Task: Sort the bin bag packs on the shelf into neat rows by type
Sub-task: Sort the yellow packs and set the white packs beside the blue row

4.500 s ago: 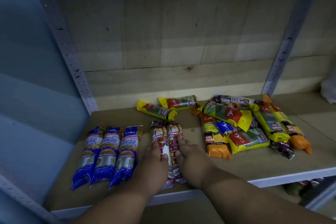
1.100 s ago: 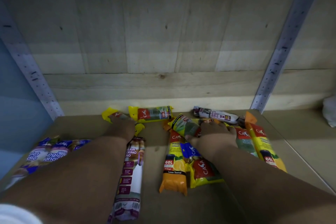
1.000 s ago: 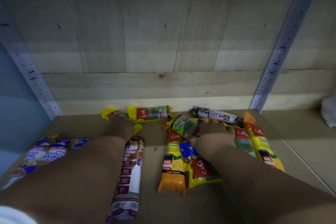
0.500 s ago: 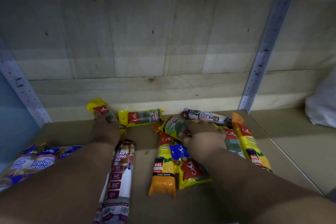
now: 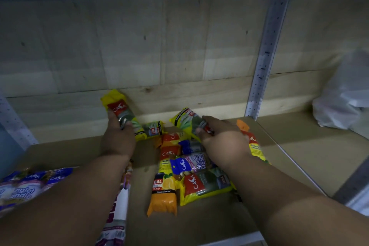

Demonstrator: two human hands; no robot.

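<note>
Packs, yellow with red CASA label, one in each grip. Left hand (image 5: 117, 136) curled round yellow pack (image 5: 121, 113), lifted near shelf (image 5: 199, 225) back, long axis tilted up-left. Right hand (image 5: 221, 140) pinching second yellow pack (image 5: 186, 121), lifted over jumbled pile (image 5: 185, 168), pointing up-left. Blue Singlet Handle row (image 5: 30, 185) flat at front left.

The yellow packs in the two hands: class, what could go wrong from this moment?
1. The left hand holds its yellow pack by one end, tilted up; that grip might slip.
2. The right hand lifts a yellow pack above the mixed pile; its forearm could nudge the loose packs further askew.
3. A third yellow pack lies behind and may be missed.
</note>
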